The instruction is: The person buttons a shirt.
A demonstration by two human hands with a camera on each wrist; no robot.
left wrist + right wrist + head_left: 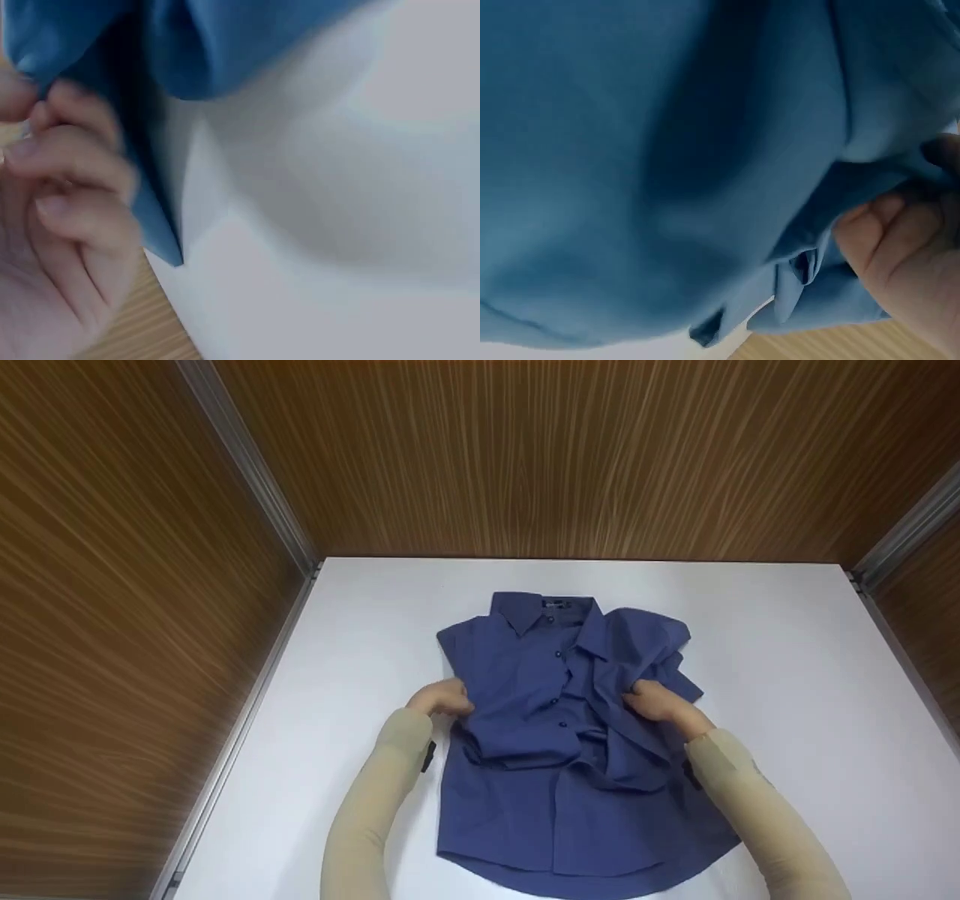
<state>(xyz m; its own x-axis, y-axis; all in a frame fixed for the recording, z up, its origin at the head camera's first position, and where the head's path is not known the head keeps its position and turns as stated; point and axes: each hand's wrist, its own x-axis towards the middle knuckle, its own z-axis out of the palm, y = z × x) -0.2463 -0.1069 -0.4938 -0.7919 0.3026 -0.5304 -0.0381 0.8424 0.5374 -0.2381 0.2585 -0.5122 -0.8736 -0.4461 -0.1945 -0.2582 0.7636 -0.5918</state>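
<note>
A dark blue short-sleeved button shirt (517,675) lies front up on the table, collar toward the back. Its middle is bunched into folds, while the hem part spreads flat toward me. At the shirt's left side edge, my left hand (444,697) pinches the cloth between thumb and curled fingers; the left wrist view shows this hand (71,180) close up. On the other side my right hand (657,701) grips a fold of the shirt below the rumpled right sleeve. In the right wrist view the right hand's (907,255) fingertips are partly hidden by cloth.
The shirt rests on a white table (360,615). A wood-grain panel (525,457) rises behind the table, with another panel (135,622) along the left and one at the right. Metal rails (247,457) run along the panel corners.
</note>
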